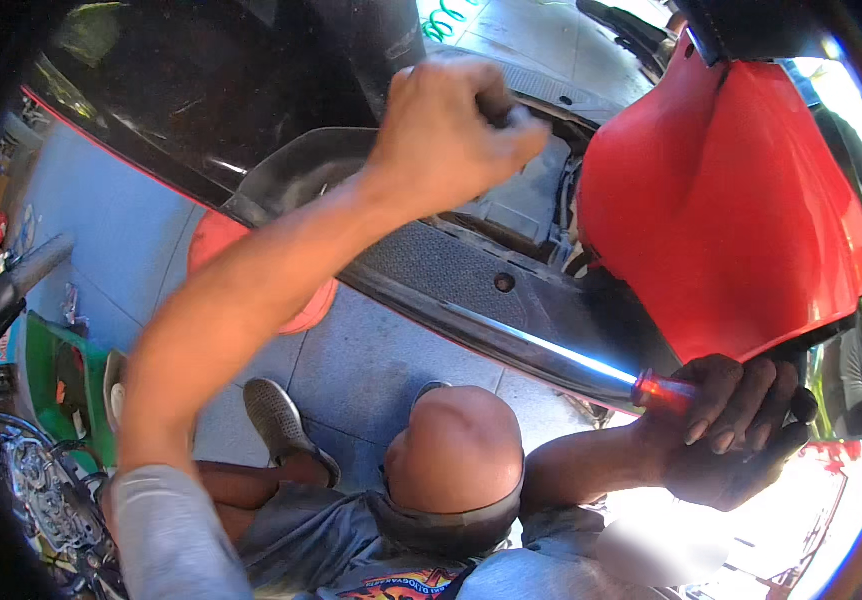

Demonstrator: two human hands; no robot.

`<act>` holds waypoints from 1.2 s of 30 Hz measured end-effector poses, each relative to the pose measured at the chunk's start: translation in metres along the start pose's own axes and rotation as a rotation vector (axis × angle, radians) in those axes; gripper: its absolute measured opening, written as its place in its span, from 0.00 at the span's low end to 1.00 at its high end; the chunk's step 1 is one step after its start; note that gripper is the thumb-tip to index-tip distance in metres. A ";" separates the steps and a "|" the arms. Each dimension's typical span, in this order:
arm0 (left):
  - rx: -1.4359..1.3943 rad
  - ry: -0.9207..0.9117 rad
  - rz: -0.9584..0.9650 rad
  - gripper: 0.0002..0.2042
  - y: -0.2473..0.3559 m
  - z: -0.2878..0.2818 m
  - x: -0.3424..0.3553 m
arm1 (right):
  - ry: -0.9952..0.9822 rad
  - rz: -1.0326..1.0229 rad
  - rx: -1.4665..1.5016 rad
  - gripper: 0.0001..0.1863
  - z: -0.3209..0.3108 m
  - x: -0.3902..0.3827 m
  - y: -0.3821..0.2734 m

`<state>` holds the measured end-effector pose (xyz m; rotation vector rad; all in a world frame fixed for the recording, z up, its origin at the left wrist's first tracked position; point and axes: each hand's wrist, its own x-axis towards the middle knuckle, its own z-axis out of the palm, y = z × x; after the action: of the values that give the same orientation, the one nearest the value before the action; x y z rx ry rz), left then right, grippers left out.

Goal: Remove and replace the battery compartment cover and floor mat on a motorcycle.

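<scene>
left of the red panel (721, 210), the left hand (456, 125) is loosely curled; i cannot tell if its fingers hold anything. below the panel, the right hand (736, 430) has fingers wrapped round a red-handled screwdriver (659, 390).

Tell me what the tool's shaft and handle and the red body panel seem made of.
Shaft: likely polished metal, from its bright silvery glare. Handle: probably clear red plastic, glossy and seemingly see-through. Red body panel: smooth, glossy, perhaps painted plastic, given its curves and sheen; metal is possible.
</scene>
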<state>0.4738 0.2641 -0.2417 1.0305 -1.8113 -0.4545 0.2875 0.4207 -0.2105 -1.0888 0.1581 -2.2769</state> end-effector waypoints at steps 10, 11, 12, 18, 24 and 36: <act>-1.607 0.264 -0.310 0.09 0.032 0.098 0.040 | -0.267 -0.251 -0.377 0.13 0.053 -0.021 -0.057; -1.632 0.272 -0.344 0.08 0.028 0.098 0.038 | -0.269 -0.222 -0.347 0.13 0.057 -0.032 -0.051; -1.646 0.276 -0.345 0.08 0.021 0.099 0.037 | -0.287 -0.194 -0.379 0.12 0.056 -0.046 -0.041; -1.741 0.530 -0.294 0.07 0.051 0.118 0.070 | -0.406 0.015 -0.771 0.11 0.096 -0.061 -0.016; -1.538 0.581 -0.168 0.06 0.062 0.122 0.071 | -0.469 -0.116 -0.755 0.06 0.105 -0.049 0.002; -1.411 0.623 -0.098 0.05 0.063 0.126 0.073 | -0.387 -0.194 -0.921 0.14 0.086 -0.037 0.004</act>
<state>0.3225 0.2241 -0.2158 0.1716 -0.5513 -1.0869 0.3709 0.4512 -0.1801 -2.0428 1.0484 -2.1032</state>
